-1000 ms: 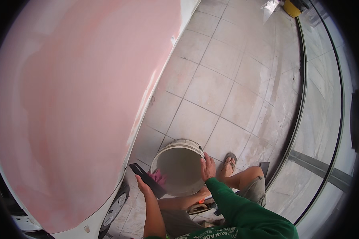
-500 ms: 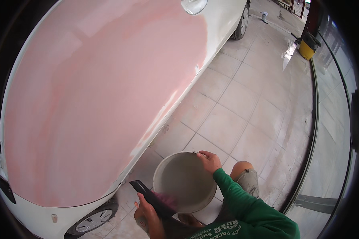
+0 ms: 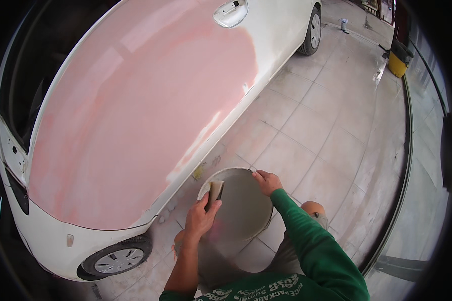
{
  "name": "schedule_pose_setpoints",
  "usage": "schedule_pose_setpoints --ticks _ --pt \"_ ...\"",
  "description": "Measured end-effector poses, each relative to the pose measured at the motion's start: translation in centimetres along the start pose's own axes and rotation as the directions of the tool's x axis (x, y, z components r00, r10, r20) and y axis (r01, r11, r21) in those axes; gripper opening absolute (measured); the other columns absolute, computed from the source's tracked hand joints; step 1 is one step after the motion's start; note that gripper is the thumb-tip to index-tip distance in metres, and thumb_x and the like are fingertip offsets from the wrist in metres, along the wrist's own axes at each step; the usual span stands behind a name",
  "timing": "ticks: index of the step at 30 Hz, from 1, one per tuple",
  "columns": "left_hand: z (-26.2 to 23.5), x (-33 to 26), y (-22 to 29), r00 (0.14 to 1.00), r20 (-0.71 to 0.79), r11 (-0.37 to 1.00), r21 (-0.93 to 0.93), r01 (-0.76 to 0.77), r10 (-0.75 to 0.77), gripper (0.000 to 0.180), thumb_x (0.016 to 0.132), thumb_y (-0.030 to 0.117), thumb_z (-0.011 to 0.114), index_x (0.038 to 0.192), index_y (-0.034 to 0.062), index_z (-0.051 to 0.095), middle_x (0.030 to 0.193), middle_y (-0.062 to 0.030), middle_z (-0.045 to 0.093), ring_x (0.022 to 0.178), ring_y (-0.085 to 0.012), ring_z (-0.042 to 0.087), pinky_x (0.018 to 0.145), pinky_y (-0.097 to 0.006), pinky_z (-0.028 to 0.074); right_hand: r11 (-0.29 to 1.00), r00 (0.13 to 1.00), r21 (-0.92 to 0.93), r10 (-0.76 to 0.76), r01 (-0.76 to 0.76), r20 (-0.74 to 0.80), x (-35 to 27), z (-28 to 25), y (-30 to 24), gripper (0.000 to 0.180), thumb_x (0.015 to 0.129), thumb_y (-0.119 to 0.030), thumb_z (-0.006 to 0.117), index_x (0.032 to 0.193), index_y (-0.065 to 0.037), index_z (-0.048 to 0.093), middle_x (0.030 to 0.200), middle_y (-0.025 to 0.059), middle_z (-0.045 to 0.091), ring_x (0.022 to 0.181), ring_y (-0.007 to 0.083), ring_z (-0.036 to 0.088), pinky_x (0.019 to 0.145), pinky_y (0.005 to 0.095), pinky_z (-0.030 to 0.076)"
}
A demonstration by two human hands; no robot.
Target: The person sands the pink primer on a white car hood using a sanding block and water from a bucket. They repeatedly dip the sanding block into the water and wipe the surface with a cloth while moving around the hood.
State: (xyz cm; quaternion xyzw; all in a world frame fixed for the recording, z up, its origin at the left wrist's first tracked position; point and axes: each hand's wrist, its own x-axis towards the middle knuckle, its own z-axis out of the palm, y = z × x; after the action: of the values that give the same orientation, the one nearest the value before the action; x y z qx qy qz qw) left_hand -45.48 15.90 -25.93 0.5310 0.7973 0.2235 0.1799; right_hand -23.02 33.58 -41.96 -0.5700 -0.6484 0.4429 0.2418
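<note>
My left hand [image 3: 201, 218] is closed around a sanding block [image 3: 216, 190], held upright above the left rim of a round bucket [image 3: 202, 189]. Its upper end looks tan and its side dark. Murky grey water [image 3: 243, 200] fills the bucket, with a faint pink patch [image 3: 217, 232] showing low in it near my left wrist. My right hand [image 3: 267, 182] grips the bucket's far right rim, fingers curled over the edge. Left of the bucket stands a white car whose door [image 3: 145, 115] is mostly covered in smooth pink filler or primer.
The car's front wheel [image 3: 123, 258] is at lower left, its rear wheel [image 3: 314, 31] farther off. Pale floor tiles [image 3: 321, 120] run between the car and a glass wall [image 3: 429, 165] on the right. A yellow and black bucket [image 3: 398, 62] stands at far right.
My left hand has risen with the sanding block, from beside the bucket's lower left to above its left rim, turning the block upright. My right hand stays on the rim. The view has shifted.
</note>
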Motion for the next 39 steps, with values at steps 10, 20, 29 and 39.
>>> schedule_pose_setpoints --ticks 10,20,29,39 --pt "19.0 8.7 1.0 0.745 0.629 0.736 0.61 -0.294 -0.224 0.051 0.093 0.052 0.072 0.125 0.0125 0.079 0.126 -0.0139 0.077 0.12 -0.0352 0.073 0.098 -0.048 0.06 0.979 0.939 0.118 0.192 -0.164 -0.286 -7.5 -2.6 3.8 0.065 0.098 -0.056 0.068 0.137 -0.004 0.072 0.108 0.0312 0.076 0.107 0.0443 0.074 0.094 0.0488 0.056" --pt "14.9 11.0 3.5 0.502 0.834 0.649 0.515 -0.56 -0.229 0.062 0.087 0.05 0.081 0.135 0.0132 0.074 0.139 -0.022 0.069 0.127 -0.0378 0.068 0.103 -0.051 0.058 0.966 0.947 0.182 0.225 -0.186 -0.229 -2.4 -4.2 4.6 0.064 0.091 -0.061 0.077 0.135 -0.015 0.076 0.11 0.0242 0.078 0.105 0.0371 0.075 0.095 0.0441 0.058" --pt "-11.4 19.9 19.8 0.718 0.136 0.342 0.809 -0.478 0.682 0.071 0.085 0.048 0.085 0.146 0.0179 0.065 0.124 -0.0149 0.058 0.115 -0.0338 0.06 0.095 -0.047 0.054 0.974 0.989 0.178 0.147 -0.14 -0.025 1.4 -7.3 4.5 0.068 0.089 -0.063 0.078 0.137 -0.014 0.075 0.113 0.0187 0.081 0.107 0.0312 0.077 0.097 0.0405 0.058" --pt "-9.2 27.2 18.4 0.454 -0.103 0.176 0.977 -0.122 0.885 0.069 0.083 0.041 0.087 0.147 0.0252 0.065 0.138 -0.0059 0.054 0.129 -0.0246 0.047 0.107 -0.05 0.038 0.978 0.993 0.175 0.116 -0.114 -0.003 1.8 -7.2 5.2 0.065 0.093 -0.063 0.073 0.14 -0.019 0.074 0.117 0.0242 0.073 0.111 0.0379 0.072 0.1 0.0454 0.055"
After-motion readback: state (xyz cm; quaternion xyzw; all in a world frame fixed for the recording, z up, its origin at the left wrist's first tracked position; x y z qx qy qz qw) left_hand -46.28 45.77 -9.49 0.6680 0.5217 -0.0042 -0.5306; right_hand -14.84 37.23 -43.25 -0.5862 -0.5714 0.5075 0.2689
